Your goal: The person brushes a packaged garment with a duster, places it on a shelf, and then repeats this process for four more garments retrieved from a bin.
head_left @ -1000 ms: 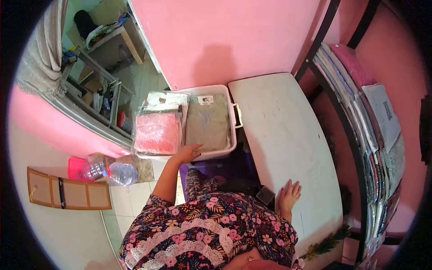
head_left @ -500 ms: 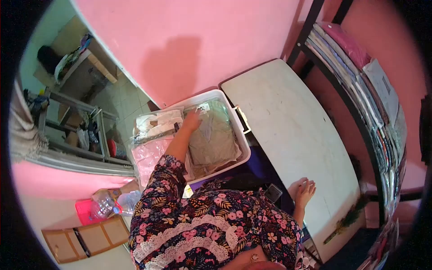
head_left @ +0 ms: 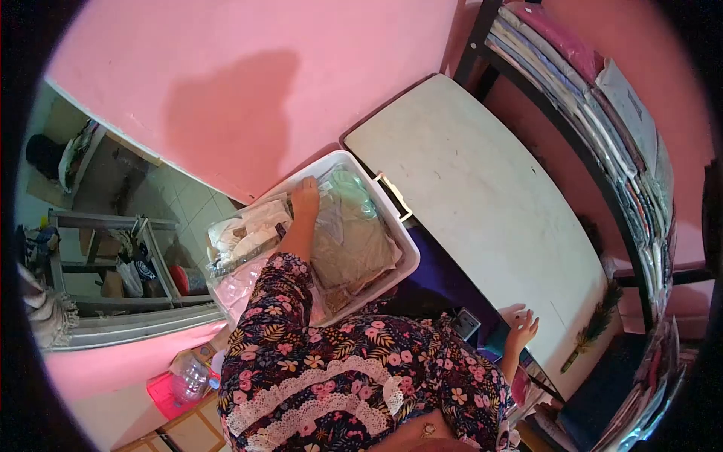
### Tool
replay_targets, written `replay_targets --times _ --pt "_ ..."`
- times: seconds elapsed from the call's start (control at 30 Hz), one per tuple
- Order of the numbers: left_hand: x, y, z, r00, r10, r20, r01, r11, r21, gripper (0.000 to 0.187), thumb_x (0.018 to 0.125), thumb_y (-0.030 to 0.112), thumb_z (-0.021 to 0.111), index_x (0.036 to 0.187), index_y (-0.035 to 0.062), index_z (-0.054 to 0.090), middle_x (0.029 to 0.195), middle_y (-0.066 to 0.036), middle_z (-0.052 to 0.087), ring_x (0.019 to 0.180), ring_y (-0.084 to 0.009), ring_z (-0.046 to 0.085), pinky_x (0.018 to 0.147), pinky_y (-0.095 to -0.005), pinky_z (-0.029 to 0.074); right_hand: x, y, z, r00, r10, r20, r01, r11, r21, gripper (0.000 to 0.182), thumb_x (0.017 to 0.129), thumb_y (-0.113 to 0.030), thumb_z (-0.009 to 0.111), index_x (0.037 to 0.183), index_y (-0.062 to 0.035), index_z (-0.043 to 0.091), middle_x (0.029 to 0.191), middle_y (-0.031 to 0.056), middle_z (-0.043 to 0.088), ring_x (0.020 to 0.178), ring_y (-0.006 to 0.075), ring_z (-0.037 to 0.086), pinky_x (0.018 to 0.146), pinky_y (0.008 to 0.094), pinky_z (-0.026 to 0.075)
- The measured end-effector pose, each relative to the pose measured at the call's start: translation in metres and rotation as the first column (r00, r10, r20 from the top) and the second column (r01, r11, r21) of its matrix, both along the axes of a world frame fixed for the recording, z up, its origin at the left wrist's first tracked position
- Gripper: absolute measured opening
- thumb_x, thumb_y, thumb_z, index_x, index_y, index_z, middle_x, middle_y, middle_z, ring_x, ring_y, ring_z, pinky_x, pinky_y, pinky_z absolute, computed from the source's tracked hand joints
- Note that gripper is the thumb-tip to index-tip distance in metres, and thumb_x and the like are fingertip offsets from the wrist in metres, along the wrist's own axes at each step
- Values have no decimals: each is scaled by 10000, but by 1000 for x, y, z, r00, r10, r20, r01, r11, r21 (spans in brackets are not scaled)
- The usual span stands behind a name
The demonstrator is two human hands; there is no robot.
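A white plastic bin (head_left: 410,260) with a cream handle holds garments in clear plastic bags. In its right part lies a bagged grey-green garment (head_left: 346,241). My left hand (head_left: 305,199) reaches into the bin, its fingers closed at the far left corner of that bag; the fingertips are partly hidden. To the left of my forearm are a bagged white garment (head_left: 245,233) and a bagged pink garment (head_left: 239,290). My right hand (head_left: 521,330) holds nothing, its fingers apart, by the near edge of the white table (head_left: 467,181).
A dark rack (head_left: 557,102) on the right carries stacked bagged garments (head_left: 602,128). A green feathery sprig (head_left: 591,331) lies at the table's right edge. A pink basket (head_left: 167,395) with plastic bottles stands low left. Beyond the opening is a metal frame (head_left: 113,220).
My left hand has shifted left along the far end of the grey-green garment's bag, and its fingers are now closed there. My right hand has lifted slightly from the tabletop. The view has turned.
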State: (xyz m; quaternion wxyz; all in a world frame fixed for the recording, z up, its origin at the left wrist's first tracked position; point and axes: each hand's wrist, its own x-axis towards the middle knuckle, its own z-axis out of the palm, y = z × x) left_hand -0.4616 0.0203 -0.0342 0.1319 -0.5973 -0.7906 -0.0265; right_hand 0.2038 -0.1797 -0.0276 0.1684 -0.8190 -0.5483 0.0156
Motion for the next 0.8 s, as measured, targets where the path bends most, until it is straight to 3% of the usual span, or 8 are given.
replay_targets --times 0.13,0.23,0.3,0.4,0.5,0.57,0.7,0.8 --pt "-1 -5 0 996 -61 60 55 993 105 397 699 240 690 1045 94 560 993 -74 596 920 -257 580 794 -381 463 -5 5 2 1000 -9 0 9 1000 19 452 854 -209 551 1285 -96 478 1348 284 353 1247 455 310 1024 531 267" --pt "-5 0 17 980 -100 172 113 992 -64 474 656 255 733 1064 80 567 1002 -96 605 935 -263 582 806 -394 467 0 10 -1 999 39 -8 -39 999 25 456 858 -221 546 1290 -95 474 1354 291 342 1248 457 309 1023 530 265" --pt "-6 5 34 972 6 235 76 937 -340 431 703 253 719 1056 41 591 1129 -120 576 1029 -289 555 884 -402 441 0 14 1 999 48 -12 -48 999 27 462 859 -229 546 1294 -95 471 1357 296 334 1250 458 307 1023 530 264" --pt "-9 3 49 939 -95 329 173 961 -214 438 720 269 711 1086 54 603 1171 -120 564 1062 -293 540 915 -391 430 2 22 4 999 2 -34 -1 1000 26 476 849 -242 560 1297 -107 472 1362 302 320 1251 457 308 1021 527 266" --pt "-21 7 61 917 -144 371 257 926 -277 430 750 280 684 1105 53 600 1184 -135 558 1065 -304 536 900 -392 439 6 25 5 998 -32 -56 35 997 68 474 842 -243 576 1291 -120 482 1367 298 313 1252 452 308 1025 515 268" --pt "-19 4 82 878 -292 379 373 914 -159 294 742 252 659 973 71 647 961 -171 630 916 -342 587 805 -425 461 13 27 1 995 -57 -84 64 994 84 461 837 -228 585 1278 -127 495 1372 292 307 1255 445 308 1025 500 279" --pt "-40 16 117 809 -361 463 499 838 -219 336 742 294 647 986 64 645 911 -197 634 848 -360 604 743 -449 464 20 27 12 986 -114 -123 129 985 119 451 831 -217 595 1261 -116 506 1373 287 309 1253 441 311 1025 491 284" --pt "16 4 212 903 -240 356 352 888 -295 360 725 278 675 996 44 639 886 -206 632 831 -368 606 724 -444 463 35 22 13 980 -175 -94 189 968 164 447 823 -207 603 1251 -113 513 1371 284 312 1247 438 320 1024 489 288"
